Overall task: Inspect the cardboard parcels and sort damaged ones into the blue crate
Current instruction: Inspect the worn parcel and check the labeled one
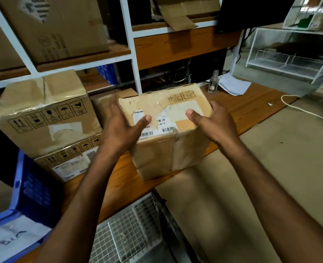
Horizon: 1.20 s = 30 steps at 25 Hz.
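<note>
Over the desk (242,105), mid-scene: parcel (166,147), top tape torn | left hand (121,128) blurry, fingers straight on its left side, thumb on top | right hand (214,122) curled round the right edge | boxes (43,114) stacked just left, crowding it | crate (18,173) near-left, cut off | wire basket (130,223) near | labels unreadable
</note>
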Each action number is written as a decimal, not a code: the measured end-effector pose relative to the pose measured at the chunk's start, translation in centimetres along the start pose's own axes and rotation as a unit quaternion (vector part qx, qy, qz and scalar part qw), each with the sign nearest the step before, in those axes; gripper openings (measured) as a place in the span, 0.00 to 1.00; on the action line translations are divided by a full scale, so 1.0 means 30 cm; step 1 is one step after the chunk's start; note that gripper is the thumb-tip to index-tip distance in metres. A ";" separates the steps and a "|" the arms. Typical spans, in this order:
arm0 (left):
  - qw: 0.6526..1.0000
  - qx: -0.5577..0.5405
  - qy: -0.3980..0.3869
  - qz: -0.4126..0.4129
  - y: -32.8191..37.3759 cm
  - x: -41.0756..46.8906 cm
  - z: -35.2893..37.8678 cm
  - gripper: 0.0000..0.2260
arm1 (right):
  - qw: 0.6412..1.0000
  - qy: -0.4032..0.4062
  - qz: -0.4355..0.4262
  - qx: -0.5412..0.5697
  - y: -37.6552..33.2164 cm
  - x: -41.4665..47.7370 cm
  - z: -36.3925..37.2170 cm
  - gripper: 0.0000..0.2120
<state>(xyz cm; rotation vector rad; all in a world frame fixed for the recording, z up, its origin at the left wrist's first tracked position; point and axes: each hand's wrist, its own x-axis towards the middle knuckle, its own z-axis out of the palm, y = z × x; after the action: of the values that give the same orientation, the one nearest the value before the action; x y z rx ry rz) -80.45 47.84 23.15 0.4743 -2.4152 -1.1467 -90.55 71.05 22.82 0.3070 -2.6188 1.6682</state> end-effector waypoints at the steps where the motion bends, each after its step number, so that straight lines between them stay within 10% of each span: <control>1: 0.999 0.035 -0.007 0.029 0.007 -0.009 0.009 0.53 | 1.000 0.004 -0.010 -0.024 -0.003 -0.013 0.015 0.39; 6: 0.994 0.104 -0.016 0.016 0.042 -0.025 0.056 0.50 | 0.999 -0.003 -0.037 -0.033 -0.019 -0.015 0.017 0.40; 13: 0.980 -0.186 0.032 -0.059 -0.043 -0.078 0.008 0.40 | 0.978 -0.137 -0.002 0.160 0.046 0.013 -0.102 0.23; 17: 0.984 -0.139 0.089 -0.074 -0.049 0.015 -0.002 0.37 | 0.996 -0.047 0.008 0.079 0.017 0.055 -0.089 0.13; 20: 0.983 -0.110 0.118 -0.084 -0.016 0.069 0.012 0.30 | 0.994 0.043 -0.010 -0.103 -0.021 0.094 -0.065 0.26; 26: 0.981 -0.139 0.125 -0.046 -0.019 0.100 -0.002 0.10 | 0.965 0.006 -0.002 -0.262 -0.062 0.157 -0.086 0.42; 30: 0.980 -0.166 0.108 -0.039 -0.018 0.124 -0.019 0.10 | 0.958 0.054 -0.001 -0.281 -0.100 0.152 -0.059 0.33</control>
<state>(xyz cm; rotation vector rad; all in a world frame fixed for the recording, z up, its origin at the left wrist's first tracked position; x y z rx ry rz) -83.24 45.39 23.89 0.5547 -1.9881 -1.4189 -94.65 70.71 26.81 0.1890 -2.8449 0.8414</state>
